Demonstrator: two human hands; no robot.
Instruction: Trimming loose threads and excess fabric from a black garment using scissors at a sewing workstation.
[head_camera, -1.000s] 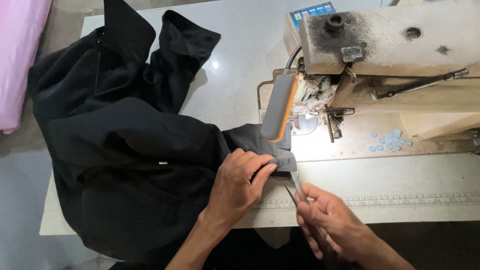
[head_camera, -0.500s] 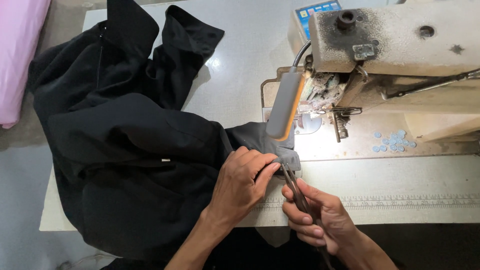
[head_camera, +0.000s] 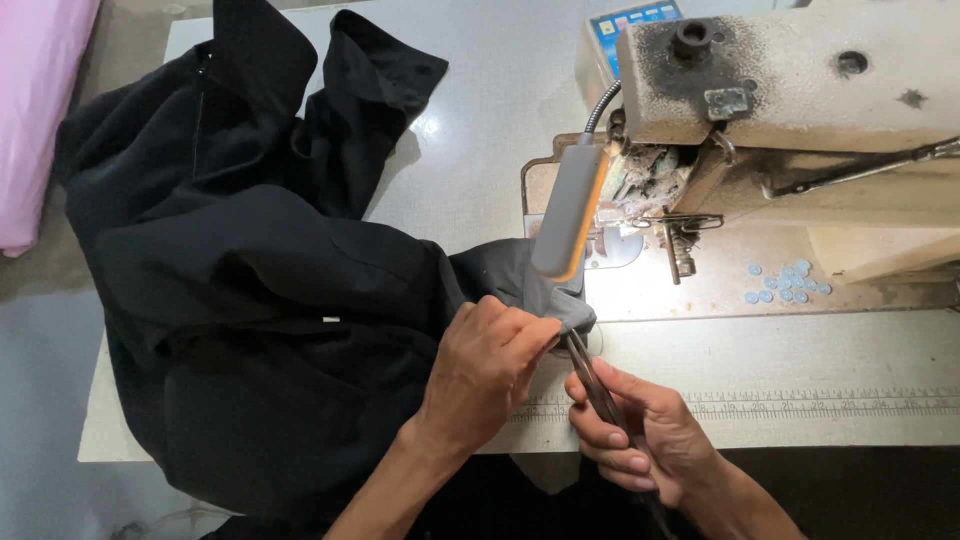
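A black garment (head_camera: 250, 290) lies bunched over the left half of a white sewing table (head_camera: 800, 360). My left hand (head_camera: 485, 365) pinches one corner of the cloth near the table's front edge, just below the machine's lamp. My right hand (head_camera: 640, 435) grips a slim pair of metal scissors or tweezers (head_camera: 590, 380), whose tip touches the pinched corner of cloth at my left fingertips. A worn beige sewing machine (head_camera: 790, 110) stands at the right, its needle area (head_camera: 675, 235) lit brightly.
A grey and orange lamp (head_camera: 565, 215) on a flexible neck hangs over the cloth. Several small pale blue buttons (head_camera: 785, 282) lie on the machine bed. A ruler strip (head_camera: 800, 405) runs along the table's front. Pink fabric (head_camera: 35, 110) sits at far left.
My right hand has moved up and left, bringing the metal tool's tip to the pinched cloth corner. My left hand has kept its grip on the cloth.
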